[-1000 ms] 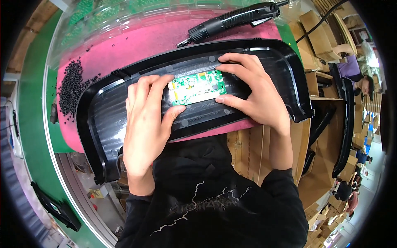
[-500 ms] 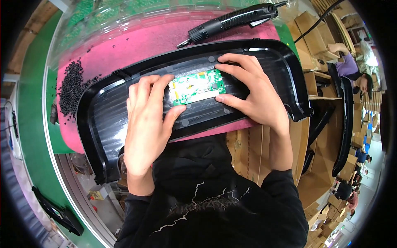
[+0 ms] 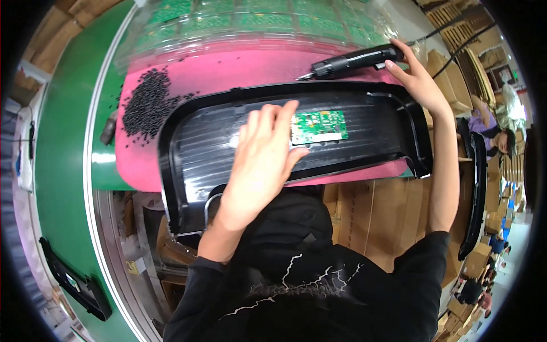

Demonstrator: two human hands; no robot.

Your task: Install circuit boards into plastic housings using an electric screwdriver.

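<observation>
Head view, left hand (image 3: pixel 259 154): fingers loosely bent, thumb and forefinger parted at the left end of the circuit board; how firmly it presses cannot be told.
Right hand (image 3: pixel 420 78): reaching up and to the right, fingers over and thumb under the rear end of the electric screwdriver (image 3: pixel 353 61); whether the grip is firm cannot be told.
Circuit board (image 3: pixel 320 126): small, green and rectangular, lying inside the black cover near its middle, a pale strip along its near edge.
Black cover (image 3: pixel 376 131): long, shallow plastic shell with a raised rim and curved corners, hollow side up, spanning most of the pink mat and reaching past its near edge.
Screwdriver: black body lying just beyond the cover's far rim, tip pointing left, cord leaving its rear end toward the upper right.
Pink mat (image 3: pixel 256 67): under the cover, with a heap of small black pieces (image 3: pixel 147 105) on its left part and a few strays.
Beyond the mat: clear plastic trays (image 3: pixel 273 39) holding green boards.
Left side: green bench (image 3: pixel 62 171) with another black part (image 3: pixel 74 282) lying on it.
Right side: cardboard boxes (image 3: pixel 370 216), a long black piece (image 3: pixel 473 194) standing on end, and a person in purple (image 3: pixel 481 122) farther off.
</observation>
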